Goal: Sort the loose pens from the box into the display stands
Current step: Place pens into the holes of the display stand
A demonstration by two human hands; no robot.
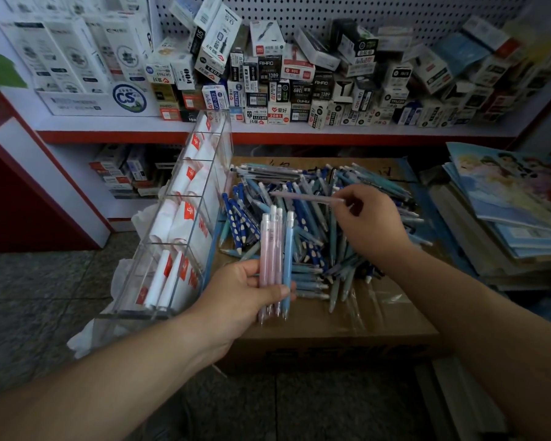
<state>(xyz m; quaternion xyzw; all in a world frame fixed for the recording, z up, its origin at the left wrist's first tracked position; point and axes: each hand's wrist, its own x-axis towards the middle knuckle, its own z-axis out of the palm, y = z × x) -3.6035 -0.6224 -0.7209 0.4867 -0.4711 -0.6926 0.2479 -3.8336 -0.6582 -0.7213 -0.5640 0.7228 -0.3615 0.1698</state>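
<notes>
A heap of loose blue and grey pens (pixel 315 218) lies on top of a brown cardboard box (pixel 331 332). My left hand (pixel 242 291) grips a small bundle of pens (pixel 275 259), three pale pink and one light blue, held upright over the box's left side. My right hand (pixel 369 221) pinches a single pale pink pen (pixel 303 197) that points left above the heap. A clear acrylic display stand (pixel 175 224) with several compartments stands left of the box; white and red packets sit in its slots.
A shelf (pixel 268 135) behind the box carries many stacked pen cartons under a pegboard. A pile of notebooks (pixel 506 211) lies to the right. A red cabinet (pixel 29 198) stands at left. The floor is grey tile (pixel 45 297).
</notes>
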